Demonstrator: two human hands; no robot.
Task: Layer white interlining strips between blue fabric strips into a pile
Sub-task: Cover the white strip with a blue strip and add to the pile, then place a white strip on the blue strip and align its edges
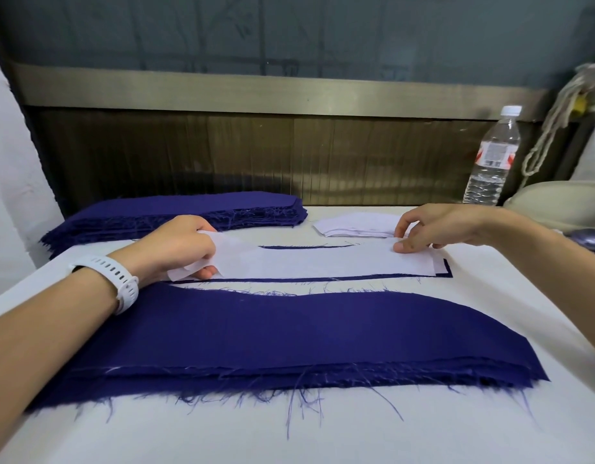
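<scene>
Hands: left hand [179, 246] pinches the left end of a white strip [306, 262] with curled fingers and thumb; right hand [436, 229] holds the right end, thumb on top and fingers curled
Watch [117, 283]: white band on the left wrist, above the near blue pile
Blue stack [189, 209]: thick, frayed, at the table's far left, just behind the left hand
White strip: stretched flat between both hands at mid-table, lying over a blue strip [289, 280] whose dark edges show along the near side, the far side and the right end
Blue pile [256, 333]: wide, several layers, loose threads trailing off its near edge, lying just in front of the white strip on the table [323, 430]
White stack [353, 224]: low pile of interlining pieces behind the white strip, beside the right hand's fingers
Bottle [493, 155]: clear plastic, white cap, upright at the far right edge, well apart from the fabric
</scene>
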